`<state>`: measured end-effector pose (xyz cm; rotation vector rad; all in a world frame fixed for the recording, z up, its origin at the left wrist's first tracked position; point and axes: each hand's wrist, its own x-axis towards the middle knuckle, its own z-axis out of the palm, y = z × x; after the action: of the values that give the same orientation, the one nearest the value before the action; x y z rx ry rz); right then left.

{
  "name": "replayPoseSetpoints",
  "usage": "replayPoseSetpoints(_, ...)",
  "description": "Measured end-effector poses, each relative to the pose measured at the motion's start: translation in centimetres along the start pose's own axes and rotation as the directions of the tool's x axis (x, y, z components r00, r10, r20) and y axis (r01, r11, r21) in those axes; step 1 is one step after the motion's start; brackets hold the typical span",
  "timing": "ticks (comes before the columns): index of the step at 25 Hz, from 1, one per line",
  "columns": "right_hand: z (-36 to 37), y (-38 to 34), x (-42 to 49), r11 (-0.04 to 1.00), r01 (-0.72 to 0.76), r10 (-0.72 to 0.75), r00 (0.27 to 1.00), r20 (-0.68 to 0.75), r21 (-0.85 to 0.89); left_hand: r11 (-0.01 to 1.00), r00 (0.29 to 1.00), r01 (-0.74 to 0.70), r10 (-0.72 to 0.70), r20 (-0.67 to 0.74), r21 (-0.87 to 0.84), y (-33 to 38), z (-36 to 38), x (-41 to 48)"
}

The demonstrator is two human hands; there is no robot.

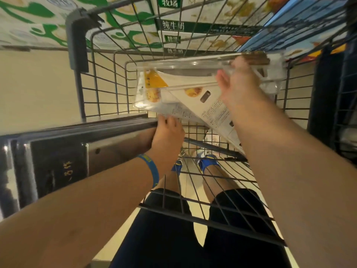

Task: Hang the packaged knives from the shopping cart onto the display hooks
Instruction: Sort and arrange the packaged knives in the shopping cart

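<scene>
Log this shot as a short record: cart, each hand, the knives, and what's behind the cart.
cart: wire shopping cart, seen from above
load: packaged knives, clear blister packs with white card backs
left hand: grips the packs' near edge
right hand: grips the top pack's right end
behind: milk cases
display hooks: not in view

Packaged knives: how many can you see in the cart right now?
3, overlapping in the shopping cart: a brown-handled pack gripped by the right hand, a back-facing white pack slanting below, a yellow-labelled pack held by the left hand. Others may be hidden.
</scene>
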<state>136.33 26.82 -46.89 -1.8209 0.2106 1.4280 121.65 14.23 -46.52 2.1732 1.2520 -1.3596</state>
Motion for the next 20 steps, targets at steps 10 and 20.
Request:
replayPoseSetpoints(10,-0.6,3.5,0.5,0.981,-0.081,0.056,0.988,0.141,0.178,0.963,0.911,0.265,-0.268,0.312,0.052,-4.1,-0.1,2.4)
replayPoseSetpoints(20,-2.9,7.5,1.7,0.311,0.321,-0.377,0.906,0.193,-0.895,0.977,0.925,0.112,-0.036,0.378,-0.181,-7.7,-0.1,2.3)
